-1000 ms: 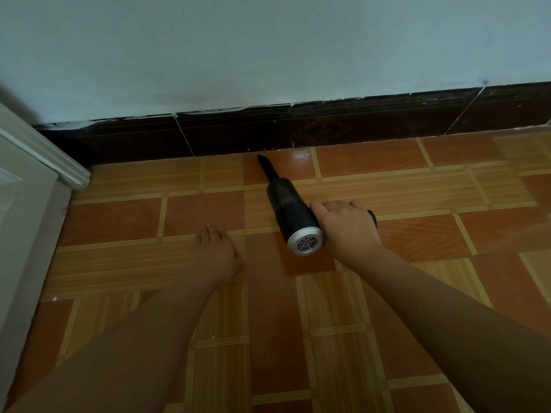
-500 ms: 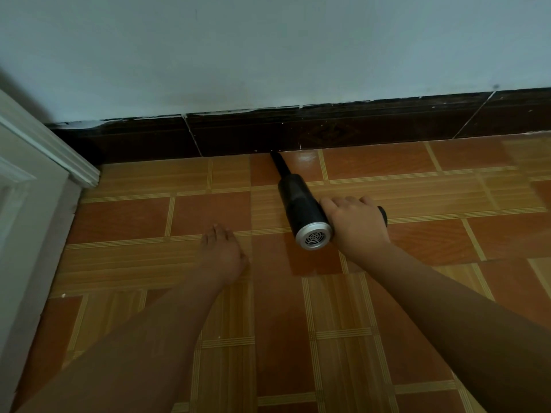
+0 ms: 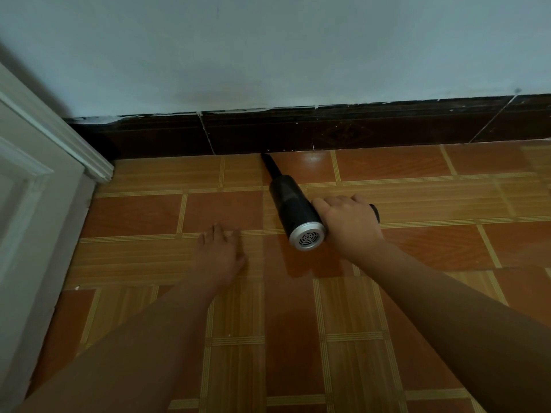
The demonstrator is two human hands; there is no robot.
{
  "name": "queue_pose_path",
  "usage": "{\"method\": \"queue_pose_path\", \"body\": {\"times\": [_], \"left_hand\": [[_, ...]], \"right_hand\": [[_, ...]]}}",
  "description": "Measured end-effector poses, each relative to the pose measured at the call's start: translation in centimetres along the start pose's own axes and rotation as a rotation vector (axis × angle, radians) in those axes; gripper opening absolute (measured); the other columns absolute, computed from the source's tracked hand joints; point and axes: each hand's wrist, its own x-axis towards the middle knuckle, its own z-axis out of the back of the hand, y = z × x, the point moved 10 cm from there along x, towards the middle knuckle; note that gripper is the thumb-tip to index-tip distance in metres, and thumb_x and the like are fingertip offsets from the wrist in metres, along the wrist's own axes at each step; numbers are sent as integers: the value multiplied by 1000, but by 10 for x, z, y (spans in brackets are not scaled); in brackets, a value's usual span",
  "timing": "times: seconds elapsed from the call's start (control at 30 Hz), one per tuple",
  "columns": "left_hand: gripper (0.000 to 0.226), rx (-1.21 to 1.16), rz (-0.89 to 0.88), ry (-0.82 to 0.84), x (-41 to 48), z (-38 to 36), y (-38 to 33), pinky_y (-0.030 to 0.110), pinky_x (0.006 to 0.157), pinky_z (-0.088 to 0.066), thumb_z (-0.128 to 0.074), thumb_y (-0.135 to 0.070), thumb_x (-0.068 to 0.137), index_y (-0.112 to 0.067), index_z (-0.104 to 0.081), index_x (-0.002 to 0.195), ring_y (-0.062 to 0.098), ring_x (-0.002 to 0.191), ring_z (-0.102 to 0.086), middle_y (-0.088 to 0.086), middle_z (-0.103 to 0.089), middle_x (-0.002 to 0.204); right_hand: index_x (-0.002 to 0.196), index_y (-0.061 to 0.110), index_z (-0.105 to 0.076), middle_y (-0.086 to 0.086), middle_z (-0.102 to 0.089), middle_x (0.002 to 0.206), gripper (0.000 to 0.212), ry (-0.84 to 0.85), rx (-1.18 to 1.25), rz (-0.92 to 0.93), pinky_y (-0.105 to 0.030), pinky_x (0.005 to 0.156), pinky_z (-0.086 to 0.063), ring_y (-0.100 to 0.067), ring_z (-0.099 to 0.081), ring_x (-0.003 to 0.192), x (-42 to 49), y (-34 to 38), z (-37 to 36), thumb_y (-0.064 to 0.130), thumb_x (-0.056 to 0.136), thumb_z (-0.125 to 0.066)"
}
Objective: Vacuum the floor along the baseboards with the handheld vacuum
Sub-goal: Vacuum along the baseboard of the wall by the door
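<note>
From the head camera, the right hand (image 3: 348, 225) wraps the handle of the black handheld vacuum (image 3: 293, 207), whose barrel sits just left of the knuckles, silver vented end toward the person, thin nozzle (image 3: 270, 166) tip at the foot of the dark baseboard (image 3: 328, 135). The left hand (image 3: 220, 254) lies flat on the tiled floor (image 3: 417, 248), fingers straight and together, apart from the vacuum on its left.

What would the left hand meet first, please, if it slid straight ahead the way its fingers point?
Probably the dark baseboard: only bare floor lies ahead of the left hand, and the vacuum sits off to its right, though depth is hard to judge.
</note>
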Motion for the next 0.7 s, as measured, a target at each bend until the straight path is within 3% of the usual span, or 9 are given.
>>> {"method": "queue_pose_path", "body": {"times": [0.4,0.7], "left_hand": [[68,-63,37,41,-3,-4,28,42,119,-9,-31,-53,98,-28,0,152,34,147,-3,24,-2,157],[74,-72,99,36,-8,-13,57,42,119,-8,-30,-56,96,-19,0,153,33,147,-2,24,-1,157]], "right_hand": [[116,20,-47,-1,-62,109,27,23,10,46,-35,90,-34,-21,-57,103,15,22,-1,26,90,-54],[119,20,-46,-1,-61,111,30,54,42,71,-35,94,-32,-21,-56,105,29,41,-2,27,91,-53]]}}
